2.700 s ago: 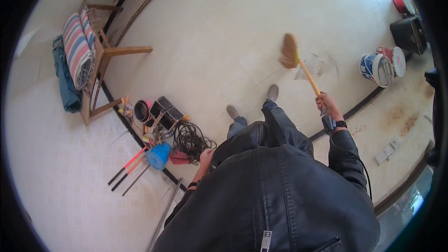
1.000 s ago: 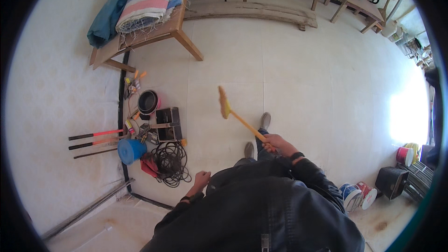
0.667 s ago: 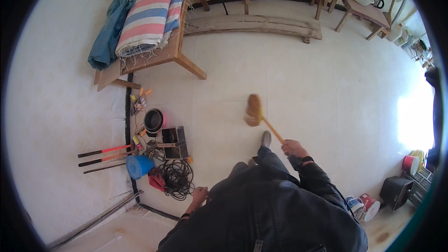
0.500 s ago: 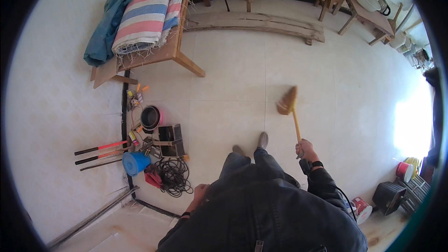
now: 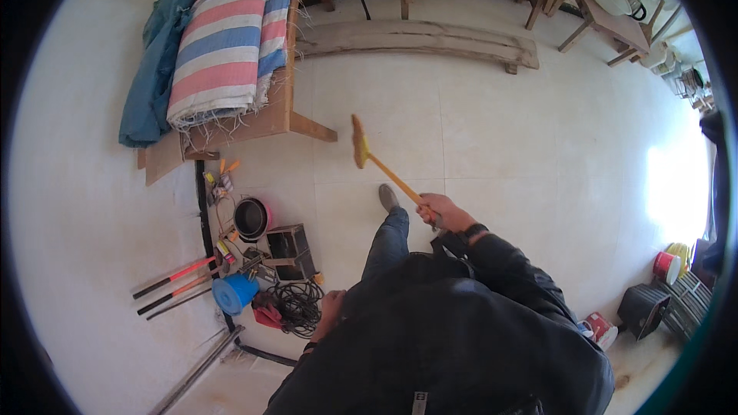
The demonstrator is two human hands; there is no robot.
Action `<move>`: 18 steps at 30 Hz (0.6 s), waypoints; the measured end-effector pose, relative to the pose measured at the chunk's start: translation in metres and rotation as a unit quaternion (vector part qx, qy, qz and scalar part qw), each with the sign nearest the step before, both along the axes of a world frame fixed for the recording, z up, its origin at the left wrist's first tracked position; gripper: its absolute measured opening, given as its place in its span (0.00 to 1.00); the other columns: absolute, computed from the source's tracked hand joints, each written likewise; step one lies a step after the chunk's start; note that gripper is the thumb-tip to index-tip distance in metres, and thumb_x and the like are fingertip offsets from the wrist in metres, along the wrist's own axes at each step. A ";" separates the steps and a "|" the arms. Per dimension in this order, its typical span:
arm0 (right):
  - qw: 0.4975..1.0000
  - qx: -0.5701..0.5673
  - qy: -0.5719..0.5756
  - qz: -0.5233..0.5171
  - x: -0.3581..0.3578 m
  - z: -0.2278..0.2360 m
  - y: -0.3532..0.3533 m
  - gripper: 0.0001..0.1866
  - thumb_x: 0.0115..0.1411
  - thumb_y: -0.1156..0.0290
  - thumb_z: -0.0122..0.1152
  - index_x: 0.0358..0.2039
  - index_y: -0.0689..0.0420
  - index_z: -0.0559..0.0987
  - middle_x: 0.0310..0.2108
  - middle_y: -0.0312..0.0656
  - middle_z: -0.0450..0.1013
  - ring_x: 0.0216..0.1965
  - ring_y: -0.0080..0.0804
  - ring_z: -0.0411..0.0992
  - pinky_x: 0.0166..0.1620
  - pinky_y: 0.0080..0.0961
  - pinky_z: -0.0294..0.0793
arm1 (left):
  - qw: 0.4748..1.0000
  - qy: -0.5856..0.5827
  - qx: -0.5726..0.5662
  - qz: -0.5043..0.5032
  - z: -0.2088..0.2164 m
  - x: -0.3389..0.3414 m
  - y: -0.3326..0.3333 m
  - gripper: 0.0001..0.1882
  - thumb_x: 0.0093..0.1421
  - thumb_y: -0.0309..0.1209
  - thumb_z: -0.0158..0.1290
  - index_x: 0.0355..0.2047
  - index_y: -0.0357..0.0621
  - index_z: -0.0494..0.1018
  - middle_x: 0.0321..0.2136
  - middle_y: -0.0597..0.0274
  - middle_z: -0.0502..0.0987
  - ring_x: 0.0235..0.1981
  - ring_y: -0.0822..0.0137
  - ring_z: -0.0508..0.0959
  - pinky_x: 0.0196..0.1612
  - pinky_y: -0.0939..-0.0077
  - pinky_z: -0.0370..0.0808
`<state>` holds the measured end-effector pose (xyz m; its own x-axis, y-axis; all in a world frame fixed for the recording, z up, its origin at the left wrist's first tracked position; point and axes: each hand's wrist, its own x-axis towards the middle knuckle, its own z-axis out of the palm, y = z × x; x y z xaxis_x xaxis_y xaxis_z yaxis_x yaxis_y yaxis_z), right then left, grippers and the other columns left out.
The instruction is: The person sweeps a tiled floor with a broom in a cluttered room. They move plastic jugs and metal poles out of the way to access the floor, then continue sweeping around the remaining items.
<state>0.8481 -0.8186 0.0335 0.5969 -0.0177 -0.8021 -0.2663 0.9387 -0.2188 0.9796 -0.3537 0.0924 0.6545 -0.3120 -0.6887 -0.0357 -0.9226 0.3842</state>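
My right hand (image 5: 446,213) is closed around the yellow handle of a short broom (image 5: 394,178). The broom reaches forward and left from my hand, its brown bristle head (image 5: 357,141) low over the pale tiled floor (image 5: 500,131), near a wooden table leg. Whether the bristles touch the floor I cannot tell. My left hand (image 5: 331,310) hangs beside my dark jacket with its fingers curled and nothing visible in them. Beyond it lies a coil of black cable (image 5: 296,307). One shoe (image 5: 388,197) shows ahead of me, below the broom head.
At the upper left a wooden table (image 5: 311,127) bears a striped woven sheet (image 5: 219,46). A long low bench (image 5: 415,37) runs across the back. Along the left wall stand a blue bucket (image 5: 234,293), a dark pot (image 5: 250,219) and a black box (image 5: 290,252). A black bin (image 5: 643,311) sits at right.
My right hand has swung the broom leftward across the floor, and its head is now close to the table leg. One foot has stepped forward; the other shoe is no longer visible.
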 end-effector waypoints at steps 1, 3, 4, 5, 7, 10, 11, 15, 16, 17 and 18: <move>1.000 -0.016 0.001 0.024 0.025 -0.011 -0.005 0.07 0.66 0.69 0.53 0.41 0.58 0.74 0.25 0.38 0.70 0.20 0.23 0.67 0.20 0.20 0.69 | 1.000 -0.005 -0.004 0.025 0.009 0.017 -0.012 0.18 0.62 0.38 0.55 0.39 0.32 0.80 0.34 0.47 0.83 0.35 0.59 0.84 0.41 0.66 0.79; 0.999 -0.006 0.030 0.035 0.057 -0.032 -0.013 0.07 0.65 0.69 0.54 0.35 0.59 0.75 0.23 0.38 0.70 0.19 0.24 0.67 0.20 0.20 0.69 | 0.993 0.065 -0.021 0.098 0.029 0.055 -0.024 0.16 0.63 0.37 0.55 0.38 0.32 0.79 0.31 0.51 0.83 0.33 0.63 0.83 0.37 0.68 0.79; 0.998 0.014 0.056 0.023 0.066 -0.041 -0.022 0.08 0.65 0.68 0.54 0.33 0.59 0.75 0.23 0.38 0.70 0.19 0.24 0.67 0.20 0.20 0.69 | 0.987 0.090 -0.044 0.126 0.032 0.075 -0.031 0.15 0.63 0.36 0.55 0.38 0.32 0.79 0.29 0.53 0.82 0.31 0.65 0.83 0.35 0.69 0.79; 0.996 0.048 0.073 0.004 0.069 -0.050 -0.030 0.09 0.65 0.68 0.55 0.31 0.59 0.76 0.22 0.39 0.70 0.19 0.24 0.67 0.20 0.20 0.70 | 0.980 0.123 -0.029 0.154 0.031 0.096 -0.034 0.15 0.64 0.36 0.55 0.38 0.33 0.78 0.28 0.55 0.82 0.30 0.66 0.82 0.34 0.71 0.78; 0.990 0.028 0.090 -0.106 0.035 -0.056 -0.051 0.07 0.66 0.69 0.53 0.33 0.58 0.73 0.23 0.39 0.69 0.18 0.25 0.66 0.19 0.21 0.68 | 0.960 0.182 -0.022 0.211 0.021 0.131 -0.030 0.13 0.64 0.36 0.55 0.37 0.35 0.77 0.27 0.59 0.80 0.28 0.68 0.81 0.31 0.74 0.77; 0.956 0.145 0.121 -0.225 -0.028 -0.056 -0.100 0.07 0.68 0.70 0.49 0.33 0.60 0.68 0.21 0.36 0.65 0.18 0.19 0.63 0.18 0.18 0.67 | 0.944 0.224 -0.049 0.236 -0.006 0.166 -0.032 0.15 0.65 0.37 0.54 0.40 0.35 0.76 0.28 0.59 0.79 0.28 0.67 0.81 0.30 0.73 0.77; 0.956 0.125 0.144 -0.223 -0.044 -0.053 -0.115 0.08 0.69 0.70 0.48 0.35 0.61 0.68 0.22 0.37 0.66 0.18 0.21 0.64 0.18 0.18 0.68 | 0.940 0.240 -0.017 0.240 -0.010 0.176 -0.037 0.15 0.65 0.38 0.54 0.40 0.35 0.75 0.29 0.59 0.80 0.28 0.67 0.81 0.30 0.73 0.77; 0.933 -0.053 0.250 -0.255 -0.044 -0.041 -0.158 0.06 0.68 0.71 0.48 0.35 0.59 0.67 0.23 0.39 0.67 0.18 0.25 0.65 0.18 0.21 0.68 | 0.956 0.227 -0.009 0.186 -0.010 0.190 -0.091 0.16 0.65 0.38 0.54 0.42 0.36 0.75 0.32 0.58 0.80 0.31 0.65 0.81 0.33 0.71 0.77; 0.922 -0.091 0.271 -0.261 -0.035 -0.034 -0.165 0.05 0.67 0.71 0.48 0.36 0.59 0.67 0.23 0.39 0.67 0.18 0.25 0.65 0.18 0.22 0.68 | 0.964 0.216 -0.007 0.155 -0.003 0.195 -0.103 0.16 0.64 0.38 0.54 0.41 0.35 0.76 0.32 0.57 0.81 0.31 0.66 0.81 0.33 0.71 0.77; 0.927 -0.098 0.248 -0.264 -0.026 -0.026 -0.171 0.04 0.67 0.72 0.48 0.36 0.58 0.67 0.23 0.39 0.66 0.18 0.26 0.65 0.18 0.22 0.68 | 0.973 0.201 -0.001 0.115 -0.001 0.198 -0.118 0.16 0.64 0.38 0.55 0.40 0.34 0.77 0.32 0.57 0.81 0.31 0.66 0.81 0.33 0.71 0.77; 0.930 -0.105 0.227 -0.270 -0.017 -0.015 -0.177 0.04 0.67 0.72 0.49 0.37 0.58 0.67 0.23 0.39 0.66 0.19 0.26 0.65 0.19 0.23 0.68 | 0.980 0.186 0.001 0.073 -0.004 0.202 -0.136 0.16 0.64 0.38 0.55 0.39 0.34 0.77 0.32 0.57 0.81 0.32 0.66 0.81 0.33 0.71 0.76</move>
<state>0.8315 -0.9951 0.0186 0.0558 -0.4005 -0.9146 0.1224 0.9119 -0.3918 1.1815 -0.4897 0.0887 0.3954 -0.2321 -0.8887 0.2390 -0.9082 0.3435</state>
